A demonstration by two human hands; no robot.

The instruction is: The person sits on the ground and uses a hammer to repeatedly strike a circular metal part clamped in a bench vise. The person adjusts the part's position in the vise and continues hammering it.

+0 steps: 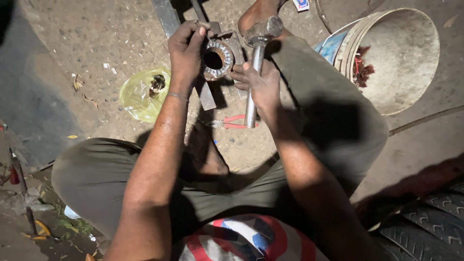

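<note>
Left hand [186,50] has its fingers curled tight, pinching a thin metal rod [197,10] with the thumb pressed against it, right at the rim of the stator ring [217,59]. Right hand [258,82] is wrapped around the steel handle of a hammer [256,63], fingers closed on the shaft about midway, head pointing up and away just past the ring.

The ring itself is a round metal core with a dark hole through the middle and a row of little slotted teeth all the way around the inside, some coppery bits showing in the slots. It sits on the dirt between the two hands, resting on a flat steel bar [166,19] that runs diagonally under it. Looks grimy and worn.

The hammer is all metal, shiny tube handle, chunky dull head. Lying on the ground under the handle is a pair of red-handled pliers [234,122]. To the left there's a crumpled yellow plastic bag [137,94] with something dark in it. Top right is a big dirty bucket [396,58] tipped on its side with red wire scraps inside. A tyre [430,227] tread pokes in bottom right. The person's bare foot [258,14] sits just behind the ring.
</note>
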